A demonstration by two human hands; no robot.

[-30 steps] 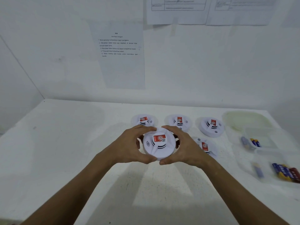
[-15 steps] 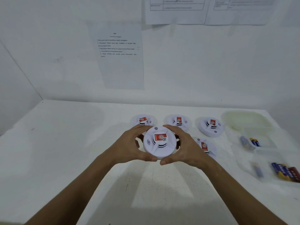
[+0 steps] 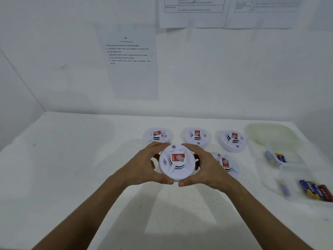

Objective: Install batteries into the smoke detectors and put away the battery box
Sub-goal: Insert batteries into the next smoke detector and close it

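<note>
Right now a white smoke detector with a red label sits dead centre above the white surface, gripped at its rim by the left hand at 9 o'clock and the right hand at 3 o'clock, thumbs nearly meeting at 6. Four more detectors lie from 11 to 3 o'clock. Out at 3 o'clock, well apart, sits the clear battery box holding loose batteries.

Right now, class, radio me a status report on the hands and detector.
Left hand and right hand both gripping smoke detector. Face up. Nothing blocking.
</note>
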